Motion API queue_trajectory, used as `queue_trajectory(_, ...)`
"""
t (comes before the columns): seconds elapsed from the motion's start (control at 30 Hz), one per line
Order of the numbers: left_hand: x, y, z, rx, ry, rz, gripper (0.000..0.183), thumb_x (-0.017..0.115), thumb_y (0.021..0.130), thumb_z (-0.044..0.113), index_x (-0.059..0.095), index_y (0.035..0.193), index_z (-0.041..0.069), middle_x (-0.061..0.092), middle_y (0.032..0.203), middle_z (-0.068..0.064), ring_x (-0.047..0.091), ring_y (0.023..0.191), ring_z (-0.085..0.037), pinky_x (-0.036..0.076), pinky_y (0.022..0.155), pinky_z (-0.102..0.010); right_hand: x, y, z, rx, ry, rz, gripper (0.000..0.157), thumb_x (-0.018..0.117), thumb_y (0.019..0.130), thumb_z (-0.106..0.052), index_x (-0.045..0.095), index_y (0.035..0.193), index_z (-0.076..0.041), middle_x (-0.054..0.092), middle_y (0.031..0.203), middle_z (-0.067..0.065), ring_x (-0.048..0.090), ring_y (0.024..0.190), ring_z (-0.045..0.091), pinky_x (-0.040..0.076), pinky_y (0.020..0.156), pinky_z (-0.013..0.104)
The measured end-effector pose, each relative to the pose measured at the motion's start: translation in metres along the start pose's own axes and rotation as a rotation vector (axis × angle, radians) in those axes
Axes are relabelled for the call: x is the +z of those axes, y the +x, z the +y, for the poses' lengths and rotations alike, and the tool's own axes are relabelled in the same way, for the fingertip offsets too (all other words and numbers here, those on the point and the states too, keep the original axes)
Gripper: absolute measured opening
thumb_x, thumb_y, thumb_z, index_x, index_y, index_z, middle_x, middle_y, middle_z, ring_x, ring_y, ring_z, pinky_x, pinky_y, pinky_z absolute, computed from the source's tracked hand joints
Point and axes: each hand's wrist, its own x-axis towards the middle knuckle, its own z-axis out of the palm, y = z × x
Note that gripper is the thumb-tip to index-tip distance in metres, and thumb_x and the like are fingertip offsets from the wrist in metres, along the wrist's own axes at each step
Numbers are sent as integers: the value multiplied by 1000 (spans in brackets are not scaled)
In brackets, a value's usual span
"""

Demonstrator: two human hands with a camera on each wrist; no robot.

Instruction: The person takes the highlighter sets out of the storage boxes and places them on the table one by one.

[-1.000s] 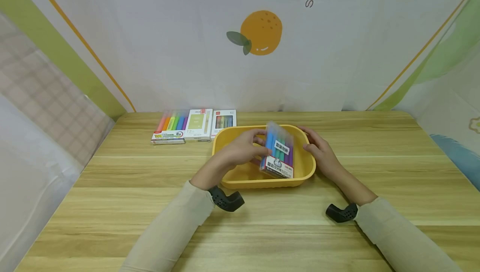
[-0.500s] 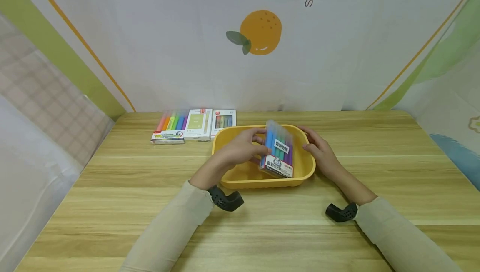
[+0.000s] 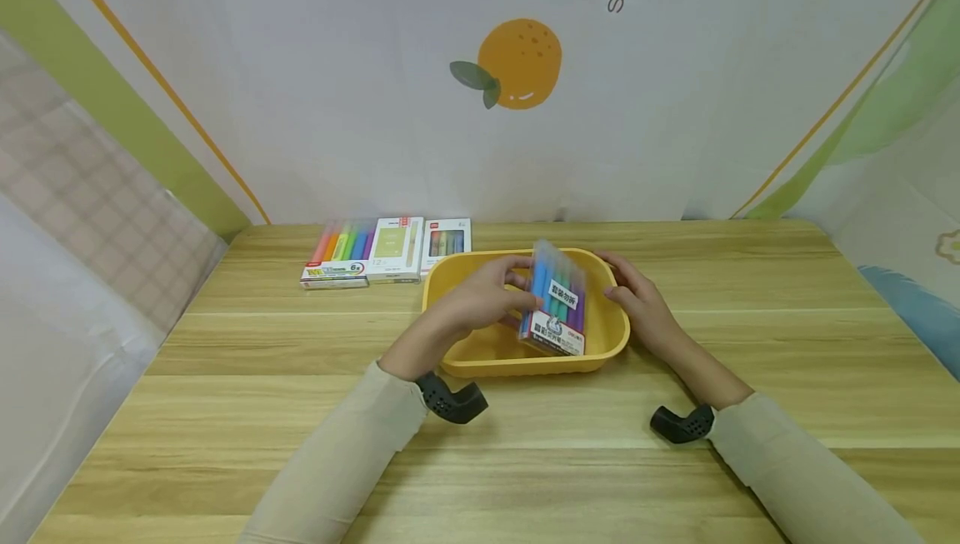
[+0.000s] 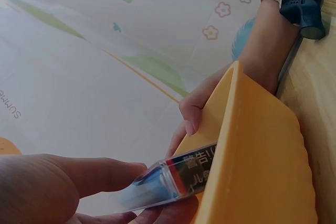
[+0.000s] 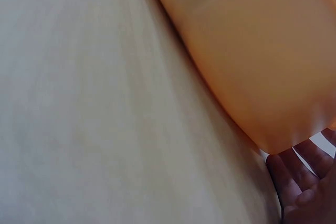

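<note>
A yellow plastic basket stands on the wooden table in the head view. My left hand reaches over it and grips a clear pack of coloured highlighters, thumb on the near face and other fingers behind. The pack leans inside the basket, its white label toward me. In the left wrist view, the pack's side shows between thumb and fingers, partly hidden by the basket wall. My right hand holds the basket's right end, thumb over the rim; in the right wrist view, its fingers lie against the outer wall.
Behind the basket on the left, a pack of rainbow highlighters, a white and green box and a white pen box lie side by side. A printed curtain hangs along the table's back edge.
</note>
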Motion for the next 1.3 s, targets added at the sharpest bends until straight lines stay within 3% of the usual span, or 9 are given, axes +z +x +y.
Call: queue_trajectory(1.3,2,1,-2,0,13,-6,66,63,95,3,35,155,5,57,125,-17,69,92,-24,63,76,-35,0,-1,-1,2,18,-3,53,42,101,-6,36,154,-3,47,148,29,56,116,3,54,89,13)
